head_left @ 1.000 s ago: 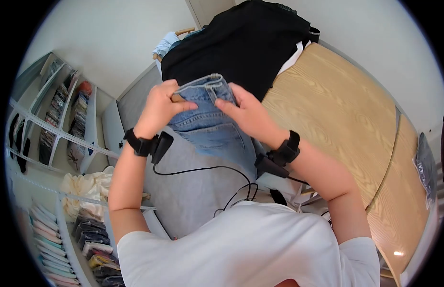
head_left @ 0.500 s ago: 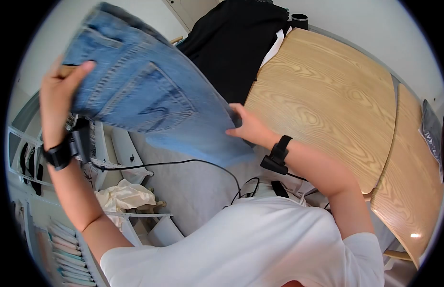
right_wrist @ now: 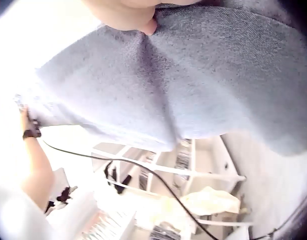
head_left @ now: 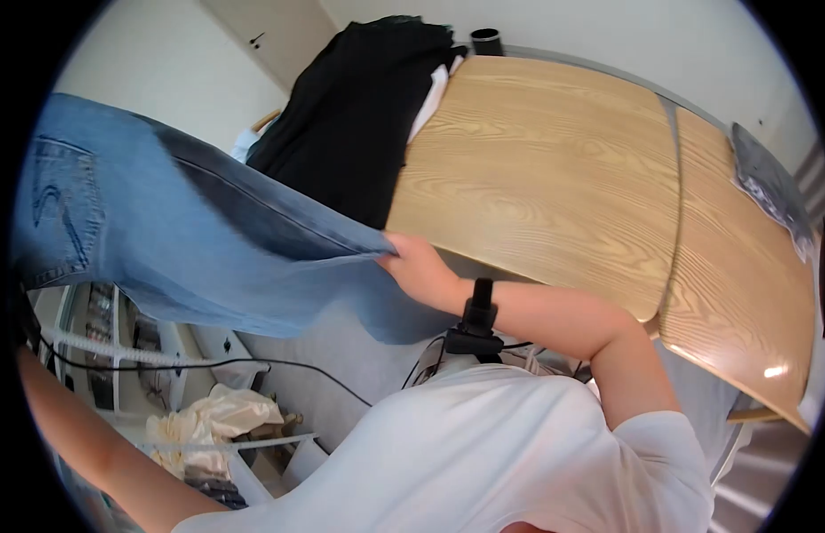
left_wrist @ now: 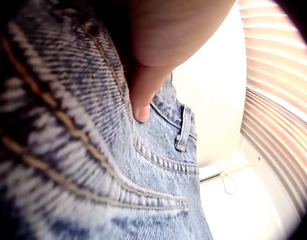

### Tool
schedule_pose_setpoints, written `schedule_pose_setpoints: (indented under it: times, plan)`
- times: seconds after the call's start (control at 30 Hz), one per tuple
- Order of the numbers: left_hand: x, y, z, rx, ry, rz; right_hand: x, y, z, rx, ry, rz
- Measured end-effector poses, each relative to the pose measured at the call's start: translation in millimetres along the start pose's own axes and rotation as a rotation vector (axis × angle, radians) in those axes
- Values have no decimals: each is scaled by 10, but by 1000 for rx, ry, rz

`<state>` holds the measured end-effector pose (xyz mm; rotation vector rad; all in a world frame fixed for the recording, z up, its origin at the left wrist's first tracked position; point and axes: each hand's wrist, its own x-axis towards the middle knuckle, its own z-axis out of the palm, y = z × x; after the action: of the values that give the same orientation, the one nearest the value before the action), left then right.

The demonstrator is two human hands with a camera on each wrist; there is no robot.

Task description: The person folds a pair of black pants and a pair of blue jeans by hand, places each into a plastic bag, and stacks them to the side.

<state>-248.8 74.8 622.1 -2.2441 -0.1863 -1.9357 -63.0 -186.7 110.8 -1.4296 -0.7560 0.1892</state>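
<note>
A pair of blue jeans [head_left: 133, 222] is stretched out sideways across the left half of the head view, with a stitched back pocket [head_left: 66, 209] near the left edge. My right hand [head_left: 424, 271] pinches the denim of a leg, pulling a crease into it. The lower end of that leg hangs below the hand. My left hand [left_wrist: 166, 42] grips the jeans near the waistband, its thumb against the denim beside a belt loop [left_wrist: 184, 127]. In the head view that hand is lost at the dark left edge, and only its forearm shows.
A wooden table [head_left: 537, 178] stands ahead and to the right. Black garments [head_left: 337, 124] lie at its left end. A plastic-wrapped garment [head_left: 768, 182] rests on its right side. Shelves with cream cloth [head_left: 222, 422] are at lower left. A black cable [head_left: 208, 362] runs from the left wrist.
The left hand has carried the waist end of the jeans far to the left. My right hand has let go of the waistband and slid down to pinch a leg. The jeans are now spread out.
</note>
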Motion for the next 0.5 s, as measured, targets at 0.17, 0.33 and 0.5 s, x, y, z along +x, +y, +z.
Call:
schedule_pose_setpoints:
  times: [0.17,0.33,0.5]
  plan:
    - [-19,-497,174,-9,182,7,-72,-1502,-995,-90,355,-359]
    - [-562,-294,1005,-139,351,-51,-837,-2241,-2521,-45,462,-314]
    - [-972,-117,1985,-629,-254,-554,-1797,-2967,-2908,-675,699,-186]
